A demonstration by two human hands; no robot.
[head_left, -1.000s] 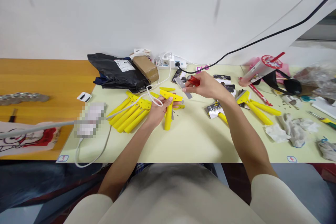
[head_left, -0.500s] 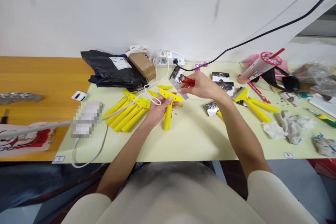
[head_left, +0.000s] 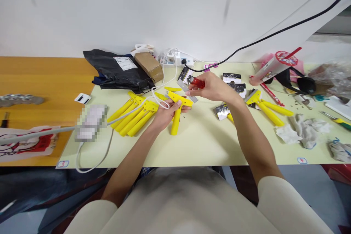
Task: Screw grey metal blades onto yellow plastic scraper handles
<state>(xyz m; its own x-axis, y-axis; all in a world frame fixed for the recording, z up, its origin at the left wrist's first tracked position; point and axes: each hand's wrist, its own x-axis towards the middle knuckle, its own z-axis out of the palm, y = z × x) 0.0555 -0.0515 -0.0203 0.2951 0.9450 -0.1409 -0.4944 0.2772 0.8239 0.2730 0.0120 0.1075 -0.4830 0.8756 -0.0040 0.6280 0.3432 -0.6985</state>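
Observation:
My left hand (head_left: 166,114) is closed around a yellow scraper handle (head_left: 177,111), its wide T-shaped head up and its grip pointing toward me. Just above and to the right, my right hand (head_left: 211,87) is closed on a red-handled tool (head_left: 197,82). Its fingertips also pinch a thin flat metal plate (head_left: 183,85), held slantwise close to the scraper head. The tool's working end is hard to make out. More yellow scraper handles (head_left: 139,115) lie in a row left of my left hand, and a loose yellow strip (head_left: 172,89) lies behind it.
Scrapers with metal heads (head_left: 264,106) lie at right, near black-and-white packets (head_left: 232,78). A white cable (head_left: 128,112) crosses the handles. Behind are a black bag (head_left: 115,71), a cardboard box (head_left: 149,66) and a power strip (head_left: 175,60). A cup (head_left: 275,65) and crumpled gloves (head_left: 304,131) are farther right.
Both hands stay almost in place with their things. The metal plate and scraper head appear very slightly shifted right and turned; the whole view has moved a little.

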